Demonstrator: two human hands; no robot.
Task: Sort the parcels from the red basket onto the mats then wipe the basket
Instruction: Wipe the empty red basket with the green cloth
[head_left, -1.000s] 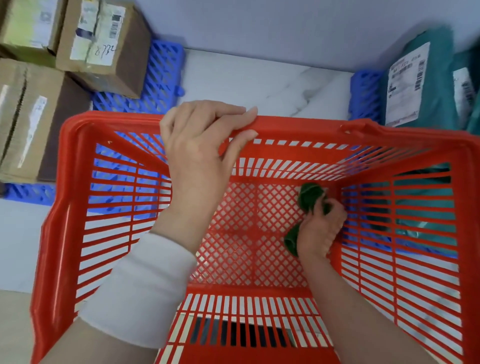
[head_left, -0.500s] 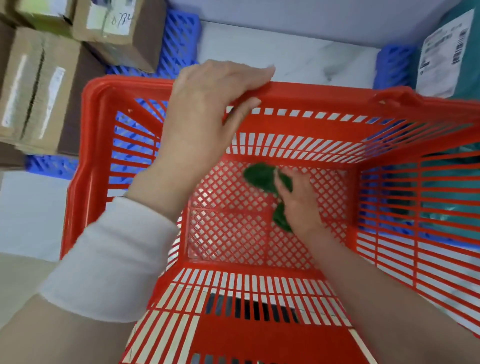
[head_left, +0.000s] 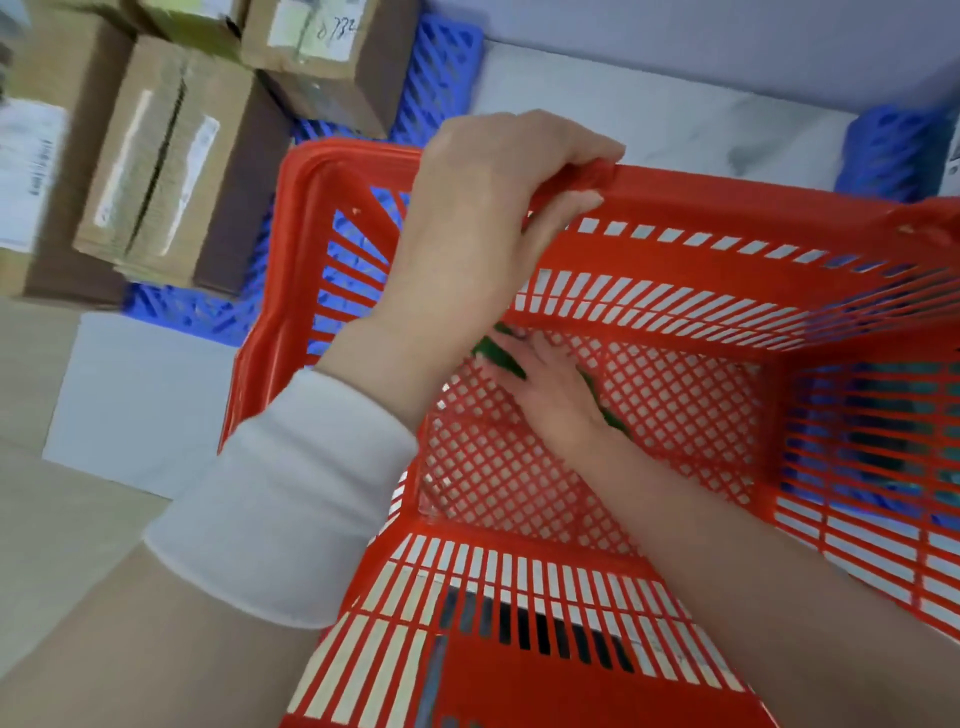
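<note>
The red basket (head_left: 727, 197) fills the middle of the view and holds no parcels. My left hand (head_left: 483, 218) grips its far rim, fingers curled over the edge. Inside, my right hand (head_left: 550, 384) presses a dark green cloth (head_left: 501, 358) flat on the mesh floor near the far left corner; the hand covers most of the cloth. Several brown cardboard parcels (head_left: 171, 171) lie on a blue mat (head_left: 436, 73) at the upper left. Through the basket's right wall I see a teal parcel (head_left: 883, 415) on another blue mat (head_left: 893, 150).
A white marble-patterned surface (head_left: 649, 109) runs behind the basket, up to a pale wall. Light floor (head_left: 62, 545) shows at the lower left. The cardboard boxes stand close to the basket's left wall.
My right hand slid the green cloth leftward across the basket floor, from the right side to the far left corner. The left hand kept its grip on the rim. The camera shifted left.
</note>
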